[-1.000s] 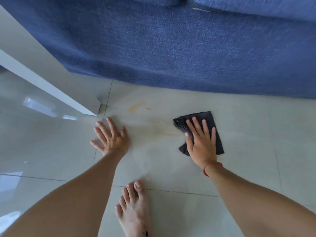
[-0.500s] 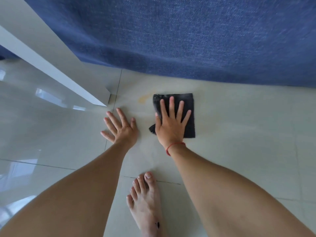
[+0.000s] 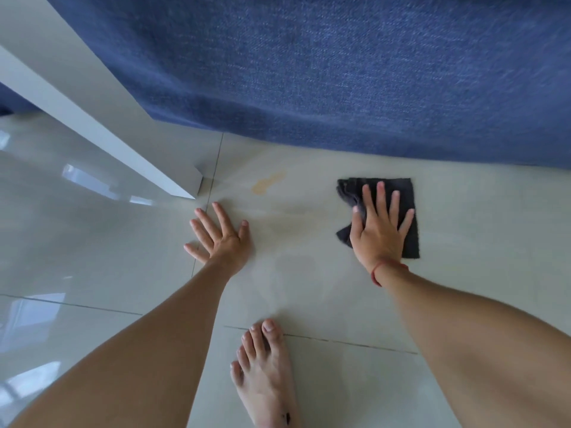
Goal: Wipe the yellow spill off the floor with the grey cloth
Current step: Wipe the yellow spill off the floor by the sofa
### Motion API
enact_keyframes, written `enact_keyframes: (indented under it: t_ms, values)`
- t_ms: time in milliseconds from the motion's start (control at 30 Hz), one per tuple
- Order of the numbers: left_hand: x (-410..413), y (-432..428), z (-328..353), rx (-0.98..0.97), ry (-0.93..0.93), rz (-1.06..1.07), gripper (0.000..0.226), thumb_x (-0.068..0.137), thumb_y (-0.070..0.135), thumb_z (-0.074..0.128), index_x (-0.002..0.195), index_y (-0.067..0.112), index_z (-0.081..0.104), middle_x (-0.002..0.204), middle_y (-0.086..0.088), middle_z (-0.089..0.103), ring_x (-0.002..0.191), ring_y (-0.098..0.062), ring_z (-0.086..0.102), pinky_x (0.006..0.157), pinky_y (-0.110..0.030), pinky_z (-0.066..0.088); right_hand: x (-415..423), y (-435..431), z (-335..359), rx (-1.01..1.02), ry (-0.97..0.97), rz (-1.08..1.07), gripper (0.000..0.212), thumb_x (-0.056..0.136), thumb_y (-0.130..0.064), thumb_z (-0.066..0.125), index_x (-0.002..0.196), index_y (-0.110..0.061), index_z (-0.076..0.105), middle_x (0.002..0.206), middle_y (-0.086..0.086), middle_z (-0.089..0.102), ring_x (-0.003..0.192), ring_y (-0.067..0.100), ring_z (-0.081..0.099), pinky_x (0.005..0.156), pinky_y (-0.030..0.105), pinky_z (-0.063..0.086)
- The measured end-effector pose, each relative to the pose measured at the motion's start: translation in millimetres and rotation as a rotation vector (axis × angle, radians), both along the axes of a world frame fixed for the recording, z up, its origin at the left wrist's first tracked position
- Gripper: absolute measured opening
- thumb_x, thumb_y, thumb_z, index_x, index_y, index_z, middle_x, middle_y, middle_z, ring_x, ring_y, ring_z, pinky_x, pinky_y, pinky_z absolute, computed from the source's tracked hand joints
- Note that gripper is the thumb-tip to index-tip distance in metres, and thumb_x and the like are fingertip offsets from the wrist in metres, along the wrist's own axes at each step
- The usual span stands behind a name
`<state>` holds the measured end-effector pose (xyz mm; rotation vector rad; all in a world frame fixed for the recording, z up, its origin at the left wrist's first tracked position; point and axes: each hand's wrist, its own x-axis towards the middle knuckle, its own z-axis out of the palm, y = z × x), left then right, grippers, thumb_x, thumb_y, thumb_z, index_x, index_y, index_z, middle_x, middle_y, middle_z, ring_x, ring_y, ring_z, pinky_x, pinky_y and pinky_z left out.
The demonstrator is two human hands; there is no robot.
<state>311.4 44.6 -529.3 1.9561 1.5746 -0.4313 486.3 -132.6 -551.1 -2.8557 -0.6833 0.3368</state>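
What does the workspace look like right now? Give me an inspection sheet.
Surface: glossy pale tiled floor with grout lines.
Job's things: yellow spill still visible, with a fainter smear below it; grey cloth lies right of both, not on them.
Clutter: nothing seen.
Grippers: right hand flat on the cloth; left hand spread flat on bare tile.
Cables: nothing seen.
Surroundings: blue fabric furniture behind, white panel at left, bare foot near the camera.
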Motion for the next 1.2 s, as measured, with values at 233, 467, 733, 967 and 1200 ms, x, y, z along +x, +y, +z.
enact_keyframes:
  t_ms: [233,467,733,967,1200]
  values:
    - [0.6,0.8,-1.7,0.002,0.019,-0.016,0.066,0.099,0.050,0.017,0.152,0.032,-0.019,0.158,-0.001,-0.033,0.147,-0.022,-0.027,0.115,-0.054,-0.014,-25.3,91.1,-0.9,0.036,-0.004,0.084,0.053,0.098,-0.041,0.029,0.149,-0.031,0.023,0.161,0.000,0.014,0.148,0.038,0.002,0.114,0.064,-0.006]
    - [-1.2,1.9,4.8,-0.033,0.000,-0.015,0.068,0.099,0.051,0.018,0.152,0.032,-0.020,0.157,-0.001,-0.033,0.147,-0.021,-0.027,0.116,-0.054,-0.013,-74.7,72.0,0.5,0.035,0.011,0.535,0.053,0.093,-0.039,0.035,0.145,-0.031,0.035,0.156,-0.003,0.032,0.145,0.035,0.024,0.114,0.060,0.012]
    - [-27.0,2.7,-9.1,0.179,0.005,0.157,0.068,0.096,0.057,0.017,0.153,0.035,-0.012,0.160,-0.007,-0.025,0.148,-0.024,-0.023,0.115,-0.052,-0.017,-18.9,-8.5,-1.5,-0.011,-0.012,0.343,0.054,0.094,-0.046,0.021,0.147,-0.036,0.028,0.159,-0.013,0.021,0.149,0.020,0.012,0.119,0.049,0.003]
    - [-27.5,7.6,-13.4,0.135,0.011,0.131,0.065,0.097,0.054,0.015,0.153,0.035,-0.013,0.159,-0.008,-0.027,0.148,-0.026,-0.025,0.115,-0.053,-0.016,-31.4,61.9,-4.9,0.010,-0.028,0.109,0.052,0.098,-0.043,0.026,0.149,-0.033,0.020,0.162,-0.004,0.012,0.148,0.034,0.003,0.115,0.061,-0.003]
    - [-32.3,20.1,-10.1,0.002,0.048,0.090,0.066,0.096,0.054,0.016,0.152,0.038,-0.016,0.159,-0.008,-0.028,0.147,-0.025,-0.026,0.116,-0.053,-0.014,-94.3,137.3,-1.9,0.096,0.005,0.358,0.053,0.094,-0.040,0.036,0.146,-0.030,0.034,0.158,-0.001,0.028,0.146,0.040,0.015,0.112,0.066,0.002]
